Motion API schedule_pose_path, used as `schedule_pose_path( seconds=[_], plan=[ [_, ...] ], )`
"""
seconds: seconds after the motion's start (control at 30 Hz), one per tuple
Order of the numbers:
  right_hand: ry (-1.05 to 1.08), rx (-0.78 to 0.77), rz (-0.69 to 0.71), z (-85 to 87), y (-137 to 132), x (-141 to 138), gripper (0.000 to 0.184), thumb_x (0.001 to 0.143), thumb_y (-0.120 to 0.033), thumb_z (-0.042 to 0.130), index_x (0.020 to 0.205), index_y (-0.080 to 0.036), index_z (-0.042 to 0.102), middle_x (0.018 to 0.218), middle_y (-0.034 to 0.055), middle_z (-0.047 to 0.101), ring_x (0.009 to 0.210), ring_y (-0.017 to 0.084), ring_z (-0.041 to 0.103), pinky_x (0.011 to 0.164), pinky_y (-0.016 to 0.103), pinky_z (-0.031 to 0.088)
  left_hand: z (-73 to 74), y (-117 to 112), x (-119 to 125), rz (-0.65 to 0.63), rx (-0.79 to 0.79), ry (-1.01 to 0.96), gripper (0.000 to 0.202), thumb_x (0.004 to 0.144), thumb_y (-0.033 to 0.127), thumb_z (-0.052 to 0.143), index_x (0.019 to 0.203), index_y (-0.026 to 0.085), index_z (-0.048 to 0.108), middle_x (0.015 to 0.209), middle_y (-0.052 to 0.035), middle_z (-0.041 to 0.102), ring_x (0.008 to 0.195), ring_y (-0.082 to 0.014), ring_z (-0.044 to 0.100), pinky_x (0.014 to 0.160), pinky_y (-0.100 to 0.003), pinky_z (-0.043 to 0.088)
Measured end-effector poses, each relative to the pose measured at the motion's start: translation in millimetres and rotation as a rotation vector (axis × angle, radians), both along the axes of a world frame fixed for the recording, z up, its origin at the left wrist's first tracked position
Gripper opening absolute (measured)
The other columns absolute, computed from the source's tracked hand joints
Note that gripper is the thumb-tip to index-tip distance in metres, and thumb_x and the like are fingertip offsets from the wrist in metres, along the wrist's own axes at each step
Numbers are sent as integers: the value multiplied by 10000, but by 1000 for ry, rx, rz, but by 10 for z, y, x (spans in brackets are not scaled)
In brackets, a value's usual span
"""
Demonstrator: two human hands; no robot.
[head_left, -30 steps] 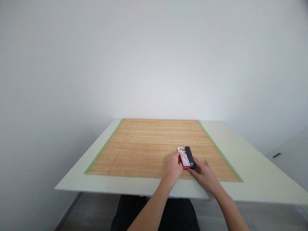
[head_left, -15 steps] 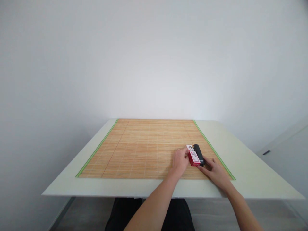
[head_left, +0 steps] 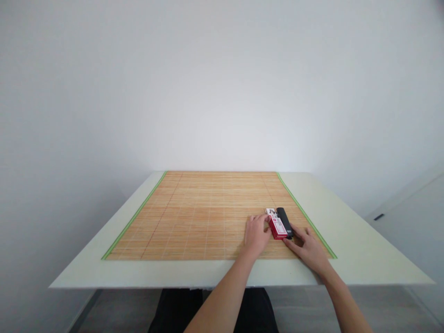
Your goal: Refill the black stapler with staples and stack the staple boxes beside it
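Observation:
A small red and white cardboard box (head_left: 277, 228) lies on the bamboo mat (head_left: 194, 212), its long side against a black stapler (head_left: 284, 220). My left hand (head_left: 257, 235) is at the box's left side, with curled fingertips and thumb closed on its edge. From the right, my right hand (head_left: 310, 249) reaches the stapler's near end. Its thumb is by the box's near corner and its index finger is along the stapler's right side. The fingertips partly hide that end of the stapler.
The mat has green edging (head_left: 133, 217) and covers the middle of a white table (head_left: 354, 240). A plain white wall (head_left: 222, 92) rises behind the table. At the right is a white door with a dark handle (head_left: 379, 217).
The whole view has shifted slightly, so the table and hands appear a little further left. Both hands stay at the box and stapler, which still lie side by side.

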State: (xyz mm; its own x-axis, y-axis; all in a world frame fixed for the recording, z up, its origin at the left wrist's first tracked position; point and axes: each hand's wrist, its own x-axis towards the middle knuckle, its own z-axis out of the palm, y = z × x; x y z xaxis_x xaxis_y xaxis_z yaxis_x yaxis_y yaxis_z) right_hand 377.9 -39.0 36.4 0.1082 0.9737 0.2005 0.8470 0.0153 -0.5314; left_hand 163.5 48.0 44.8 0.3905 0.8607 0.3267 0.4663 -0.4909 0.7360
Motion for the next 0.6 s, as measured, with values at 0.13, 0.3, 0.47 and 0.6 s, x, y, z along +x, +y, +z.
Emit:
schedule_pose_path(
  seconds=[0.13,0.3,0.47,0.6],
  plan=[
    [17,6,8,-10,17,0,678,906,-564,583,1514,-274,503,1355,70,695,1301,298,605,1156,504,409,16,-21,-9,-27,9,16,500,862,203,659,1355,274,616,1305,-74,672,1193,-280,552,1055,-452,420],
    [82,97,34,16,-8,23,688,896,-527,599,1524,-270,485,1437,76,638,1322,287,587,1180,503,392,40,-78,-234,-106,42,49,632,859,285,689,1466,261,517,1408,-85,610,1300,-282,506,1132,-445,398],
    [221,508,-166,161,-176,-431,473,955,-407,515,1385,-235,607,1376,101,663,1316,275,579,1165,504,403,53,-20,-1127,-20,124,145,486,971,291,539,1457,294,530,1437,-57,588,1328,-238,516,1160,-428,399],
    [265,421,36,307,-26,-1342,387,999,-376,458,1282,-230,678,1203,110,738,1152,273,662,1033,461,509,30,55,-1852,211,176,343,417,1029,311,430,1417,256,573,1446,-71,592,1343,-250,511,1178,-456,365]
  ],
)
